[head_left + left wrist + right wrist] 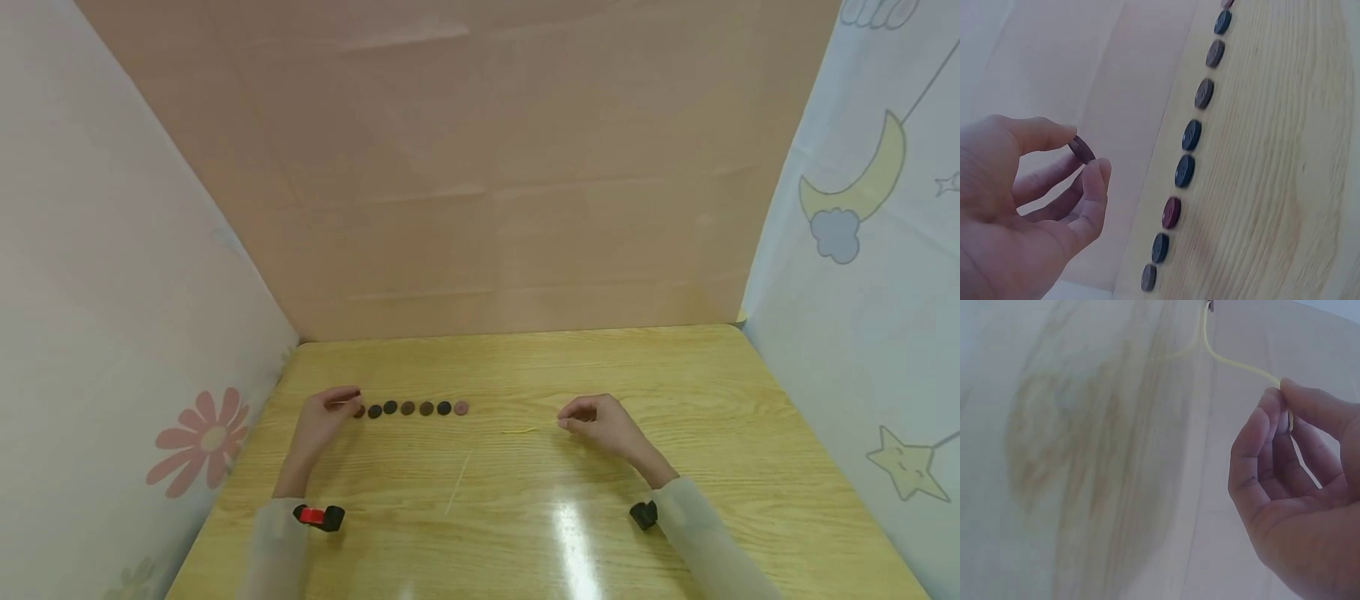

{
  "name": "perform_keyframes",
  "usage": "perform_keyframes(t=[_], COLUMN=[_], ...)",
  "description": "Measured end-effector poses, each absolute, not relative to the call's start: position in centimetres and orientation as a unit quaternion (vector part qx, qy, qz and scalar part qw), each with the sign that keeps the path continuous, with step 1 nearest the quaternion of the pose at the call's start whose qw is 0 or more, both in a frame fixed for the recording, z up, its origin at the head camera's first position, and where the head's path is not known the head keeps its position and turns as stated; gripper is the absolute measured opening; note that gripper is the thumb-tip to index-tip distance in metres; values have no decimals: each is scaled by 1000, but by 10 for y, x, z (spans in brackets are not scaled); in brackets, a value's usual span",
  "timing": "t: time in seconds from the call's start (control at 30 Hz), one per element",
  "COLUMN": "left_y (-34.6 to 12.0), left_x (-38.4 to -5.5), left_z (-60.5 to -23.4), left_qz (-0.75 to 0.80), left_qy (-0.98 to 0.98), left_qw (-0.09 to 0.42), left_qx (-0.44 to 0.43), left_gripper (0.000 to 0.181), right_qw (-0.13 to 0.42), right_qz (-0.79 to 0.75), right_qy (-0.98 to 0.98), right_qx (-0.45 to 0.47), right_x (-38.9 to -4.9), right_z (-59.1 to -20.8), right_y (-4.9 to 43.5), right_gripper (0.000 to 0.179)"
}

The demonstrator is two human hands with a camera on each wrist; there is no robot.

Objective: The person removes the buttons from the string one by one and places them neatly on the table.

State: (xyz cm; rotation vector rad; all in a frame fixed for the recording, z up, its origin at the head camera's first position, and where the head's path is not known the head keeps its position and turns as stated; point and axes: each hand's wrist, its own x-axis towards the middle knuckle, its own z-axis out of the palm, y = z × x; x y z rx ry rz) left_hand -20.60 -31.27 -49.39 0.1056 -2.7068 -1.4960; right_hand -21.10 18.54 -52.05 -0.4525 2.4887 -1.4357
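My left hand [324,425] is raised at the left end of a row of round buttons. Between its thumb and index fingertip it pinches one dark reddish-brown button [1082,150], the other fingers curled below. The row, with a maroon button [1172,213] and a dark blue button [1185,170] in it, lies on the table beside this hand. To the right, my right hand [606,427] pinches a thin yellow cord [1244,366] between thumb and index finger. Its tail hangs down past the fingers, and the other way it runs up to a small dark thing at the top of the right wrist view.
The wood-grain table [675,375] meets a tan back panel [480,208], with patterned white walls on both sides. A pinkish button [461,408] ends the row at the right. A faint pale line [459,483] shows on the tabletop between the hands.
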Motion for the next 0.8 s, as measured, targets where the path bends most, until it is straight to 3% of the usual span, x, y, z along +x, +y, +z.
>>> perform_keyframes(t=[0.3, 0.8], left_y=[-337, -374], left_x=[-209, -213], left_z=[-497, -507], left_qz=[-405, -390], left_qy=[-911, -913], left_qw=[65, 46], left_qx=[42, 107], left_gripper=[34, 41], right_qw=[99, 119], right_qz=[-450, -410], right_qy=[871, 883], right_qx=[-170, -194], right_x=[-212, -215], right_z=[-523, -525], right_y=[193, 205], right_gripper=[15, 9])
